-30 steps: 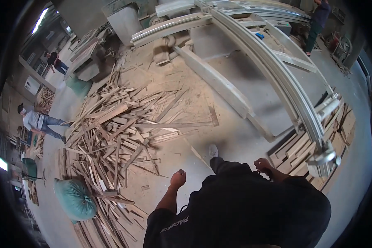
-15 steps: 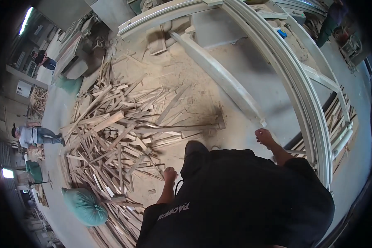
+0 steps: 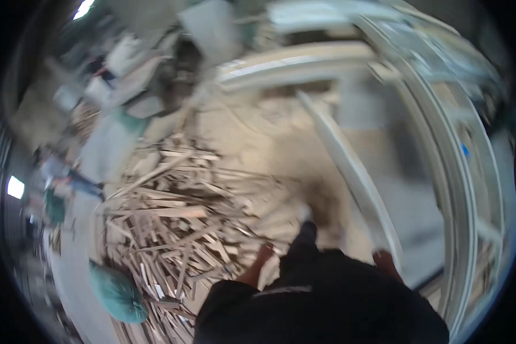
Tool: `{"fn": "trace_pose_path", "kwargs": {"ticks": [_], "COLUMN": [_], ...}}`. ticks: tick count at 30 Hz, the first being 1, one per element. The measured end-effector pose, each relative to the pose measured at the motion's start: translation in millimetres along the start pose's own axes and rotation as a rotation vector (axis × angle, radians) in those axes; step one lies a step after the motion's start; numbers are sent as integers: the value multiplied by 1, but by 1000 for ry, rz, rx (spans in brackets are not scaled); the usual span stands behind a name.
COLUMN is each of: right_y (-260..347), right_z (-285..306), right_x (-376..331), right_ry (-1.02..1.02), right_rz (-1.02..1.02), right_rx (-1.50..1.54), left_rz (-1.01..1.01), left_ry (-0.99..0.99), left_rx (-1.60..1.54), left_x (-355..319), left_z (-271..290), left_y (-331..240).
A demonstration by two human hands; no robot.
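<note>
My left hand (image 3: 265, 252) hangs at my side, over the right edge of a heap of scrap wood (image 3: 183, 229). Motion smears its fingers, and no object shows in it. Near the lower end of a long pale beam (image 3: 358, 178), my right hand (image 3: 383, 259) is lowered; whether it touches the beam I cannot tell. Its fingers are blurred too. One of my feet (image 3: 308, 230) is stretched forward on the dusty floor between the heap and the beam.
A pale machine frame with long rails (image 3: 450, 172) curves along the right, with a crosspiece (image 3: 304, 63) at the far side. A stuffed green sack (image 3: 117, 292) lies left of the heap. Another person (image 3: 69, 175) is on the grey walkway (image 3: 89, 223) at left.
The view has swung and blurred, with the scene shifting rightward and downward. My foot has come forward, and both hands now sit lower in the picture. The long beam appears steeper.
</note>
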State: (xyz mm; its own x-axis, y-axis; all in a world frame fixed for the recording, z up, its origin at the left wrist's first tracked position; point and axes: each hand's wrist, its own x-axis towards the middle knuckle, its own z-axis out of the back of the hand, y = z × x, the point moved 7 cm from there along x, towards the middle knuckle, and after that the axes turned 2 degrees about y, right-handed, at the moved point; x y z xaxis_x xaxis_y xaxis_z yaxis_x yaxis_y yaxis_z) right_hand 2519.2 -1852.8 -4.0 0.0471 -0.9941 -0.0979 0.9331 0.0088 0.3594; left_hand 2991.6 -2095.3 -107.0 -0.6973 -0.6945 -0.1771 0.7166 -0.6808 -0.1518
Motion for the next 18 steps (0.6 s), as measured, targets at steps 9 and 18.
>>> {"fn": "trace_pose_path", "kwargs": {"ticks": [9,18], "right_y": [-57,-60], "right_z": [128,221], "right_x": [221,446], "right_ry": [-159,-72], "right_rz": [-828,-463], "right_rx": [852,829], "left_rz": [333,585], "left_ry": [35,-187], "left_rx": [-442,-712], "left_x": [197,337], "left_z": [155,251], "left_y": [110,169]}}
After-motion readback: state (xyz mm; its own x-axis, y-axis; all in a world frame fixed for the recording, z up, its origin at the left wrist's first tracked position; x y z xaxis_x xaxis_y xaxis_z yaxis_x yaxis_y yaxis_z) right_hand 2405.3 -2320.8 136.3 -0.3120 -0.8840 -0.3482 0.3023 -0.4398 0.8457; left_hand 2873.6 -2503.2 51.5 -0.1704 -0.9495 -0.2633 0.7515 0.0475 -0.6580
